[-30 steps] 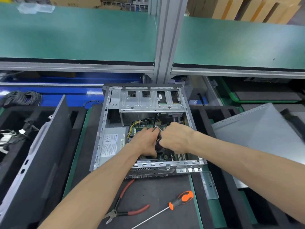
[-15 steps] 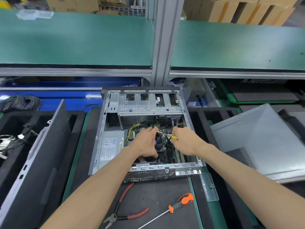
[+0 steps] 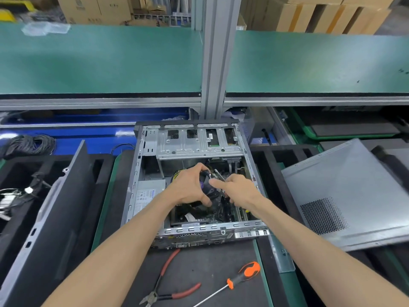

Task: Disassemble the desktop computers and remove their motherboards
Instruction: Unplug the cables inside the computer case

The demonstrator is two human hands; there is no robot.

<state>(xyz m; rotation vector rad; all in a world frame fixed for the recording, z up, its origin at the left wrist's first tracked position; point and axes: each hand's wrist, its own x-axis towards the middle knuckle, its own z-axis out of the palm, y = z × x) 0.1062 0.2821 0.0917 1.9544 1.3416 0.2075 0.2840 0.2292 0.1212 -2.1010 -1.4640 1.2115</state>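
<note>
change: a second ago both hands were bunched together over the cooler; now they sit a little apart, and the cooler fan point(image 3: 208, 189) shows between them, tilted up toward me. My read is that it's coming off its mount, but I can't confirm it's fully free.
left hand point(image 3: 190, 187): fingers curled round the cooler fan, thumb low on the near side, holding its weight.
right hand point(image 3: 238, 191): index finger stretched out to the fan's edge; the other fingers seem to wrap a thin metal shaft point(image 3: 219, 176) with a bit of yellow at the heel of the hand. Probably a small driver, mostly hidden.
case point(image 3: 194, 228): open chassis lying flat on the counter point(image 3: 212, 269), side off, drive cage at the far end, power supply point(image 3: 148, 193) on the left and not yet pulled.
motherboard point(image 3: 199, 214): in the case floor under my hands, only the near strip visible. Not out yet.
meaning: the cooler is the thing blocking the board. Once it's lifted clear I'd expect its fan lead, the remaining cables and the board screws next. Can't see from here whether the fan lead is unplugged.
risk: a lead that's plugged in would tug the board header if I lift too fast.
spare tools: red-handled cutters point(image 3: 170, 284) and orange-handled screwdriver point(image 3: 234, 282) lie on the counter just in front of the case, untouched.
side panel point(image 3: 345, 191): grey panel parked to the right, well clear.
</note>
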